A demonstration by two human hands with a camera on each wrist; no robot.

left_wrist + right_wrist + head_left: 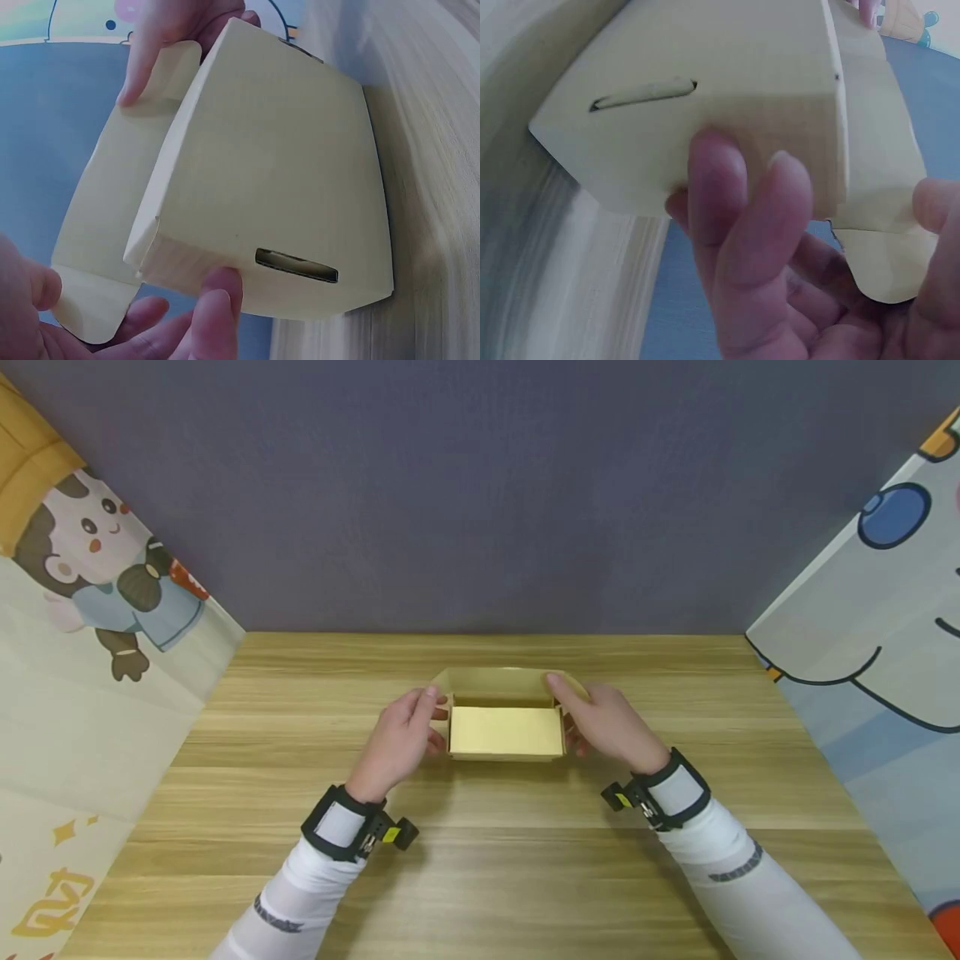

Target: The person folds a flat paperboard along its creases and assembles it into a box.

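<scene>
A plain cardboard box (507, 732) stands on the wooden table in front of me. Its lid (491, 683) is raised at the far side, partly folded up. My left hand (401, 735) is at the left end, thumb and fingers on the lid's rounded side tab (94, 304), with fingertips against the box wall below a narrow slot (296, 265). At the other end my right hand (609, 725) pinches the lid's right corner, thumb on its inner face. Two of its fingertips (716, 161) rest on the right side wall, under a similar slot (645, 94).
The wooden tabletop (495, 877) runs back to a dark grey-blue panel (495, 502). Cartoon-printed sheets (112, 693) flank it on the left and right. Each wrist wears a black strap (341, 827) with a small camera.
</scene>
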